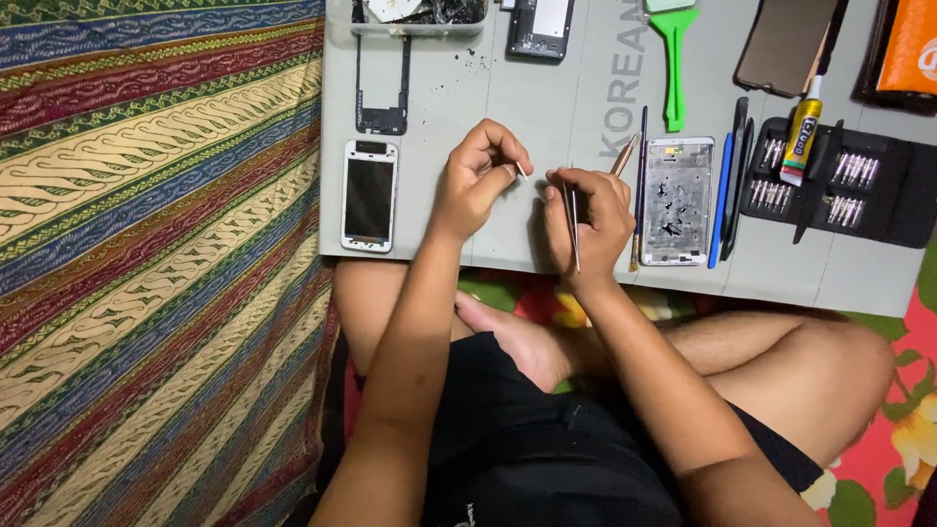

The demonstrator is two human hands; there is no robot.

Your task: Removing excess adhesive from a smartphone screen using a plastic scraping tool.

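Far left on the grey mat (547,107): white phone (369,195) face up, black frame piece (381,83) above it. Left hand (475,181) hovers over mat centre, thumb and forefinger pinched on a tiny pale part (522,173) — too small to identify. Right hand (589,222) just beside it, fingers closed around metal tweezers (573,229), tips toward the part. Right of the hands: thin brush (630,210), silver phone chassis (677,200), blue pry tool (721,200), glue tube (802,137), black bit case (844,181).
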